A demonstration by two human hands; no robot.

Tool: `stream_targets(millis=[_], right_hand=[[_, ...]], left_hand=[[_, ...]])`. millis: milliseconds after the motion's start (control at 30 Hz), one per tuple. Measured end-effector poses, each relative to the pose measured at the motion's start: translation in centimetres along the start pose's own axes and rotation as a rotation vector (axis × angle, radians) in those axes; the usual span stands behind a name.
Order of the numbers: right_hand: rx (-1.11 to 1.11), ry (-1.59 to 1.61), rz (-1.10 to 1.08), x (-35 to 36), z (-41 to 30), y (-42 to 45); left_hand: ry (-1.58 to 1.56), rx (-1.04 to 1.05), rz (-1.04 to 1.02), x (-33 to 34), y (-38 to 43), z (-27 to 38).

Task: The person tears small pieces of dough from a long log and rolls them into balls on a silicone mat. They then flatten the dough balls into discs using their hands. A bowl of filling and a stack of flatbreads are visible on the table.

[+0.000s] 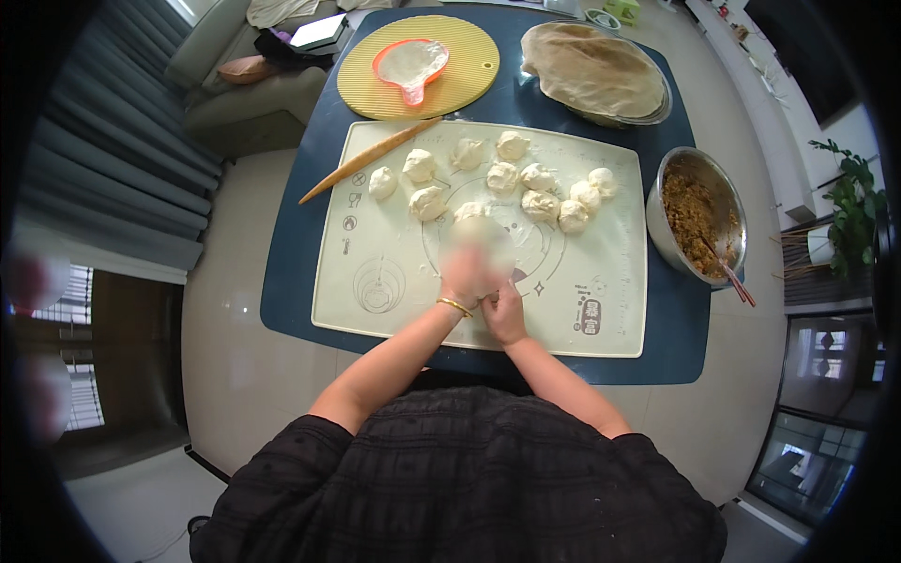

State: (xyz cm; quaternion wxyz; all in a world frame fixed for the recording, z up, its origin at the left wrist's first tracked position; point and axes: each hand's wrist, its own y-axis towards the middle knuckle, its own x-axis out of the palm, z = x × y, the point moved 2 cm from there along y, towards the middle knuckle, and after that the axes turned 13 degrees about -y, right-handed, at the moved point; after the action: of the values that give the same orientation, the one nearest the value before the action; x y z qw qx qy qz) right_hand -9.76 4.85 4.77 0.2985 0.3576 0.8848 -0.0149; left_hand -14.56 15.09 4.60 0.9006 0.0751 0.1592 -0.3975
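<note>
My left hand [464, 281], with a gold bangle at its wrist, is over the near middle of a cream pastry mat [450, 327]. My right hand [505, 315] meets it there, fingers curled in. A blurred patch hides most of the left hand and whatever is between the two, so I cannot tell if they grip anything. Just beyond the blur a dough ball [470, 210] shows in part. Several more lie across the far half of the mat, among them a dough ball [426, 203] at left and a dough ball [573, 216] at right.
A tapered wooden rolling pin [366, 160] crosses the mat's far-left corner. Beyond it, a yellow ribbed round board [461, 42] bears an orange scoop [412, 67] with flour. Far right stands a cloth-covered bowl [598, 67]. A steel bowl [732, 183] holds brown filling and chopsticks [737, 283].
</note>
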Motion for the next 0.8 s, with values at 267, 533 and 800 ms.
stream_targets(millis=[267,533,800], right_hand=[[0.169,0.043,-0.018,0.3,1.8,-0.5],[0.219,-0.006,-0.033,0.3,1.4,0.8],[0.309,0.052,0.146,-0.2,2.9,2.2]], left_hand=[[0.449,0.229,0.007,-0.5,-0.2,-1.8],[0.246,0.385,-0.155,0.0,1.2,-1.2],[0.254,0.001,-0.096,2.3,3.0,-0.8]])
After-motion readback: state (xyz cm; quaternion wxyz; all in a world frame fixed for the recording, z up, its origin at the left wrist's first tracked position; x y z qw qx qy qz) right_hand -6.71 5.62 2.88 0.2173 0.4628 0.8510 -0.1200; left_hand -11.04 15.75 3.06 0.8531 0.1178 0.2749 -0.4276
